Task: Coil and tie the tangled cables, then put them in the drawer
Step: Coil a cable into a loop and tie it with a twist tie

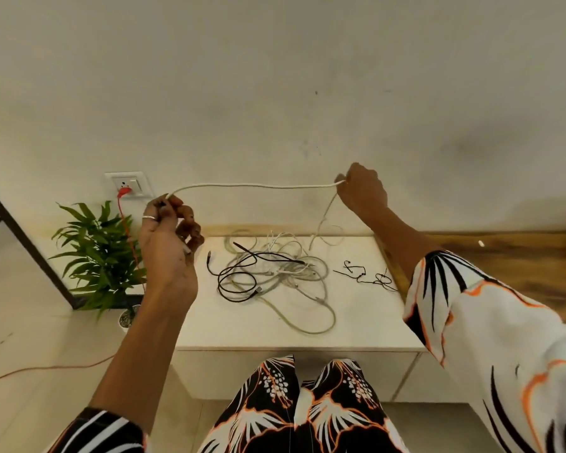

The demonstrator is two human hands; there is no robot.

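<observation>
You are holding a white cable (258, 185) stretched between your two raised hands. Your left hand (169, 243) is pinching one end between thumb and fingertips, and your right hand (361, 191) is pinching the cable farther along, fingers curled round it. From your right hand the rest is hanging down to the tangled pile of cables (275, 273) (white, grey and one black) lying on the pale cabinet top (356, 331) below and between your hands. Black ties (366, 276) are lying just under your right forearm. Beyond your left hand, a potted plant (98, 253) is standing under a wall socket (129, 185) with a red plug.
</observation>
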